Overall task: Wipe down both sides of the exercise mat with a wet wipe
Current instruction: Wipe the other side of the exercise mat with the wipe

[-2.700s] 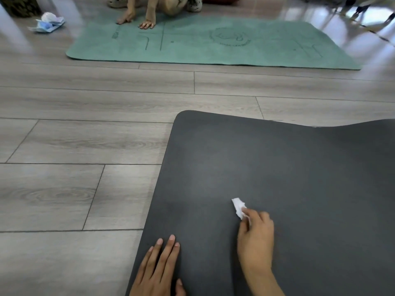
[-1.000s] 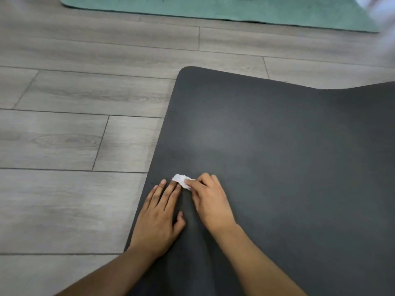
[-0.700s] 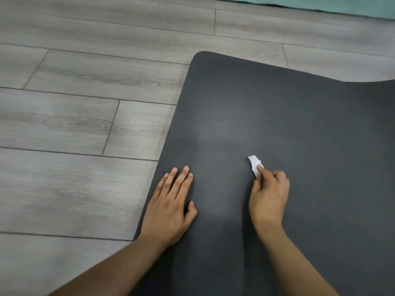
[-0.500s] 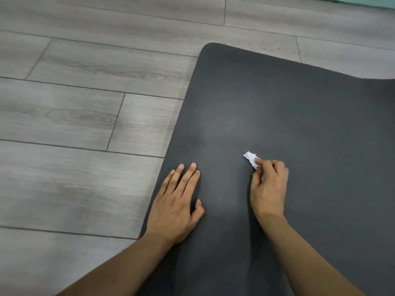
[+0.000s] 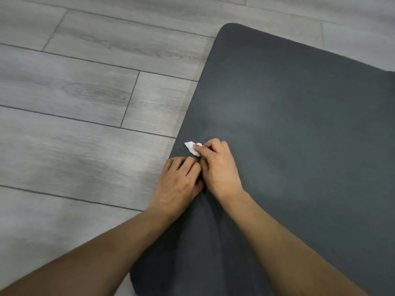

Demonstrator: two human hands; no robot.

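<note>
At lower centre the left hand (image 5: 178, 184) is set on the left edge of the grey exercise mat (image 5: 299, 135) with fingers curled; whether anything is held in its grip cannot be told. Touching it, the right hand (image 5: 219, 168) has its grip pinched round a white wet wipe (image 5: 190, 146), pressed to the mat just inside that edge. Beyond, the mat is spread toward the upper right over the grey plank floor (image 5: 85, 99)

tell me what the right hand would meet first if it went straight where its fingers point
Likely nothing solid: the right hand, pinching the wipe, points up-left across a strip of mat, then off its edge onto floor. The left hand lies beside that line.
</note>
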